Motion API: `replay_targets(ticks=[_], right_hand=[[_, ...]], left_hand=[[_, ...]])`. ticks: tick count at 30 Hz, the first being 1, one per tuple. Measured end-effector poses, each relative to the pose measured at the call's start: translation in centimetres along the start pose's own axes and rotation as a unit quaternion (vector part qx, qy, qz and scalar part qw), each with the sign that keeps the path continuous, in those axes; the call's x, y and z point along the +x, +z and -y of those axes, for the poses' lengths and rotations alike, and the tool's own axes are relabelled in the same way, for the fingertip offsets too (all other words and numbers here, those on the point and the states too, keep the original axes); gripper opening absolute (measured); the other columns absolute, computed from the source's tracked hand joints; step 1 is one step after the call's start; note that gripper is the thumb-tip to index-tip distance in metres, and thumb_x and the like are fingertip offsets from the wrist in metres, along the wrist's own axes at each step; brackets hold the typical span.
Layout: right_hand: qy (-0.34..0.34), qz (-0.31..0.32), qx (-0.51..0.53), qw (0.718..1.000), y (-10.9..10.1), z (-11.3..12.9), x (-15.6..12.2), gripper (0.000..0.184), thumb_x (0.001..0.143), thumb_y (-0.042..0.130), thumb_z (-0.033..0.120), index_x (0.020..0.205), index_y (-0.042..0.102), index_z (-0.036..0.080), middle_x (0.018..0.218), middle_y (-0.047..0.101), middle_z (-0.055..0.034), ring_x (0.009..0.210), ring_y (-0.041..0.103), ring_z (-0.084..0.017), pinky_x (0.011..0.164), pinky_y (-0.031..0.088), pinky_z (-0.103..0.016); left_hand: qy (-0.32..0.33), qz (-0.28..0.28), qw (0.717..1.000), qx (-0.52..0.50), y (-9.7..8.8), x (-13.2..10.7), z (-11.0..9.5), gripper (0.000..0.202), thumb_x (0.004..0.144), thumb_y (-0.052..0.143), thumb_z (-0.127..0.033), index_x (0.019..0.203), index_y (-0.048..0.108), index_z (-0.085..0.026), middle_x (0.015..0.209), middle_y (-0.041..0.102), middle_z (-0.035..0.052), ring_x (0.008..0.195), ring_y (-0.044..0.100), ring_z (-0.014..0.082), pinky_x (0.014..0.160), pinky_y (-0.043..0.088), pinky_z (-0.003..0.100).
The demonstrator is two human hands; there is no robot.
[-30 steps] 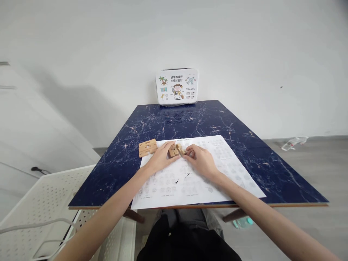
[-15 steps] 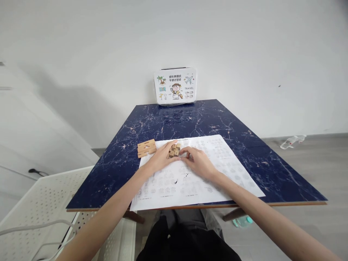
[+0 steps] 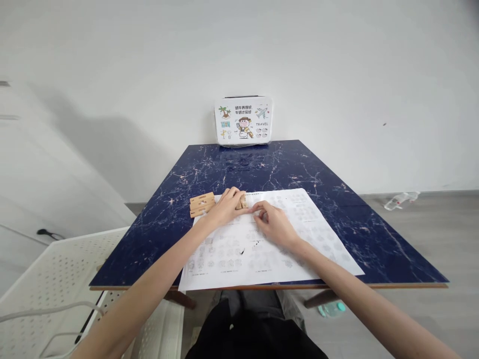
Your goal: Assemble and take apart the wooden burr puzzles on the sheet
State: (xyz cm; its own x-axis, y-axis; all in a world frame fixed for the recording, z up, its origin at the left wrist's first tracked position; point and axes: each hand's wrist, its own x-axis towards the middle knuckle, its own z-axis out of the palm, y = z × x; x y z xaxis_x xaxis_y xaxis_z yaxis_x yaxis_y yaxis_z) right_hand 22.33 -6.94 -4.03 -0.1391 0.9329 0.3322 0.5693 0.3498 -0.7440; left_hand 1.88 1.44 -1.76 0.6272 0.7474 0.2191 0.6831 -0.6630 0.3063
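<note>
My left hand (image 3: 227, 205) is closed around a small cluster of interlocking wooden puzzle pieces (image 3: 243, 201), covering most of it from the left. Only the cluster's right part shows. My right hand (image 3: 275, 222) sits just to the right, its fingers curled and thumb and index tips near the left fingertips; whether they pinch anything is too small to make out. Both hands rest over a large white printed sheet (image 3: 239, 269) with rows of faint grey diagrams. Left of my left hand lie flat wooden pieces (image 3: 202, 203) with cut-outs.
The dark blue marbled table (image 3: 254, 172) carries a white cartoon-printed case (image 3: 244, 122) against the wall at its back. At left stands a white perforated shelf (image 3: 48, 279) with a cable. A clear plastic bottle (image 3: 331, 309) lies under the table, and clear packaging (image 3: 401, 200) is on the floor.
My left hand has closed over the wooden cluster, hiding more of it; its knuckles are higher. The right fingers have drawn in slightly. The view has shifted a little.
</note>
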Motion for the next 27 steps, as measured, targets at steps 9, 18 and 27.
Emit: replay_targets(ticks=[9,18,27], right_hand=[[-0.002,-0.002,-0.016,1.0,-0.3,0.3,0.0,0.02,0.089,0.053,0.022,0.107,0.06,0.023,0.084,0.071,-0.0035,0.065,0.06,-0.018,0.068,0.046,-0.033],[-0.011,-0.003,-0.021,1.0,-0.3,0.2,0.0,0.016,0.089,0.052,0.021,0.104,0.059,0.023,0.087,0.07,-0.0045,0.072,0.063,-0.02,0.072,0.048,-0.035],[-0.045,0.03,-0.047,0.997,-0.8,0.5,-0.6,0.02,0.092,0.053,0.017,0.11,0.06,0.022,0.105,0.068,-0.0092,0.092,0.066,-0.024,0.082,0.053,-0.039]], left_hand=[[-0.031,-0.024,0.998,0.056,-1.2,0.2,2.4,0.047,0.099,0.055,-0.062,0.124,0.066,-0.023,0.118,0.055,0.0111,0.114,0.053,0.0328,0.1,0.047,0.047],[-0.046,-0.024,0.997,0.064,-2.3,-0.9,4.6,0.056,0.097,0.056,-0.066,0.134,0.063,-0.024,0.128,0.059,0.0118,0.119,0.053,0.0338,0.106,0.044,0.048],[-0.07,-0.031,0.996,0.054,-4.2,-6.3,3.0,0.067,0.095,0.065,-0.057,0.154,0.044,-0.032,0.154,0.049,0.0129,0.145,0.04,0.0383,0.118,0.036,0.057]])
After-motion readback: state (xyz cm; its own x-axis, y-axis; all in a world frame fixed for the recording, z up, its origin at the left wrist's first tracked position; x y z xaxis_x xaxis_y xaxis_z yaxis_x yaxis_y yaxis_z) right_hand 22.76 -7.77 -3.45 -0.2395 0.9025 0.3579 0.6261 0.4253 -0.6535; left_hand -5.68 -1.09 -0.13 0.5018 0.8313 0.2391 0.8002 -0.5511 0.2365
